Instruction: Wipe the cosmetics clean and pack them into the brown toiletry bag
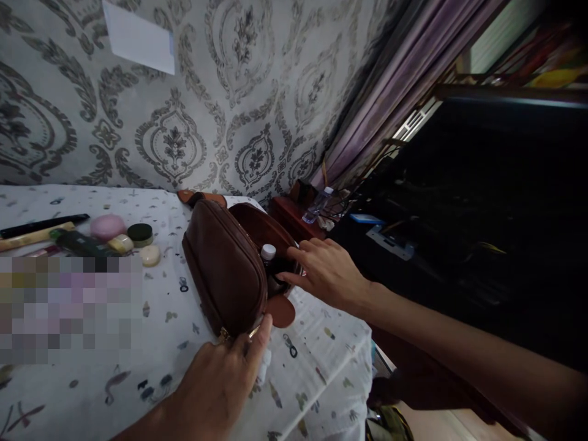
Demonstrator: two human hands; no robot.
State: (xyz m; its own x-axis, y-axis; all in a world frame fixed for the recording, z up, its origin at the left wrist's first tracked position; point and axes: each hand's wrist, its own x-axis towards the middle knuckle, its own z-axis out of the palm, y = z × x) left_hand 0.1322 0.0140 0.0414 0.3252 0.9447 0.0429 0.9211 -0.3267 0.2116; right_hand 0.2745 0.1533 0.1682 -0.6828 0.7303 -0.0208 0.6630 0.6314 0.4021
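A dark brown leather bag (220, 257) lies on the patterned white sheet, its zipped mouth spread apart. Inside the mouth stands a dark bottle with a white cap (268, 252). My left hand (220, 373) grips the near end of the bag, the index finger pointing along the zip; its other fingertips are partly hidden. At the right rim of the opening is my right hand (328, 269), thumb and fingers bent over the edge and into the mouth. Under the near end of the opening shows a round brown leather flap (279, 310). The rest of the bag's contents is too dark to make out.
On the sheet at left lie a pink rounded item (108, 227), a dark-lidded jar (140, 234), a cream-coloured jar (150, 256) and a green bottle (82, 243). A plastic bottle (318, 205) stands beyond the bag. A large black surface (482, 184) fills the right.
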